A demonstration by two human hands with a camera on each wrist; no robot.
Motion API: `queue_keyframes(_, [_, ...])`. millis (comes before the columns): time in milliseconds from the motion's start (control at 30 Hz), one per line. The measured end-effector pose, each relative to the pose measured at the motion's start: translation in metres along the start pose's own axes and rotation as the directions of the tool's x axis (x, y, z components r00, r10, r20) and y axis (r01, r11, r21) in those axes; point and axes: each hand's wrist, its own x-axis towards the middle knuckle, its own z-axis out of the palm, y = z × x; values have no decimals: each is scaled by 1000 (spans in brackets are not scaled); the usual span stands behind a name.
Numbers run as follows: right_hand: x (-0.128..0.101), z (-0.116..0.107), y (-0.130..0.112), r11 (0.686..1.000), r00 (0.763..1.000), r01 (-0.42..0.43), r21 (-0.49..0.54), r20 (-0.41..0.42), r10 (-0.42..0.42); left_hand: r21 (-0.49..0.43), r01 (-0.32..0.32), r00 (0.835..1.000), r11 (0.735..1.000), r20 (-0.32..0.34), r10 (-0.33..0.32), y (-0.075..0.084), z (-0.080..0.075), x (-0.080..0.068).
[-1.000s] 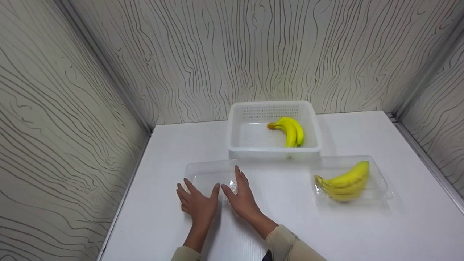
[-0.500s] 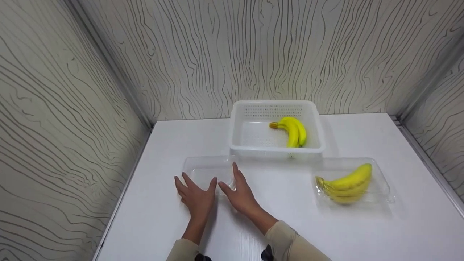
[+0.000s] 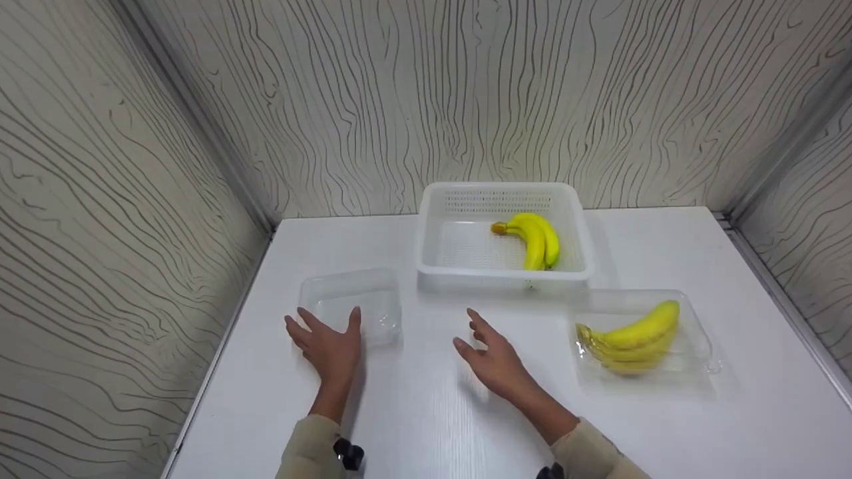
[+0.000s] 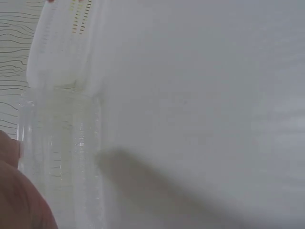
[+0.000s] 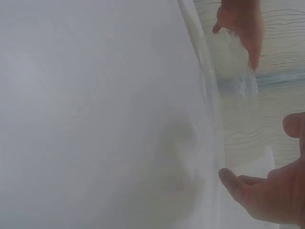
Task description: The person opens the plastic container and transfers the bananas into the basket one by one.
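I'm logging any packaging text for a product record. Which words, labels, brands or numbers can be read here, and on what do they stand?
None can be read.
Clear tray by the left hand: no print shows.
Clear pack of bananas: no label shows.
White basket: plain.

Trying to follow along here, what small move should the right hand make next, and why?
Probably reach right to the bananas in the clear tray: the right hand hovers open between trays, while the left hand rests on the empty clear tray.
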Motion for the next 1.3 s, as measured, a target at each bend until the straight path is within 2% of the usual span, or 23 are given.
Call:
queue_keyframes(267, [-25, -55, 14, 995, 995, -79, -65, -73, 74, 2, 61, 997, 998, 39, -61, 1, -4, 41])
queue_keyframes(467, [-41, -92, 28, 993, 990, -86, -82, -115, 76, 61, 71, 996, 996, 57, -74, 1, -7, 75])
queue_keyframes(600, [-50, -114, 37, 995, 985, -83, -60, -153, 73, 110, 52, 997, 993, 53, -58, 2, -8, 91])
queue_keyframes(733, [-59, -131, 43, 999, 974, -48, 13, -223, 50, 146, 53, 997, 988, 51, -61, 4, -9, 101])
queue_keyframes(833, [-63, -145, 44, 998, 950, 5, 58, -311, 13, 165, 61, 995, 984, 63, -72, 6, -12, 105])
queue_keyframes(933, [-67, -163, 47, 1000, 911, 24, 16, -411, -15, 177, 58, 994, 983, 77, -72, 9, -15, 109])
queue_keyframes(1033, [-70, -186, 55, 996, 862, -25, -84, -507, -22, 184, 45, 995, 982, 79, -60, 11, -15, 112])
queue_keyframes(1133, [-71, -211, 68, 974, 823, -92, -209, -566, -44, 188, 29, 997, 982, 63, -41, 10, -14, 115])
queue_keyframes(1233, [-70, -235, 82, 955, 796, -117, -272, -601, -74, 179, 14, 998, 984, 60, -26, 7, -12, 116])
queue_keyframes(1300, [-70, -248, 90, 953, 783, -117, -278, -616, -83, 175, 7, 998, 985, 62, -19, 5, -12, 117])
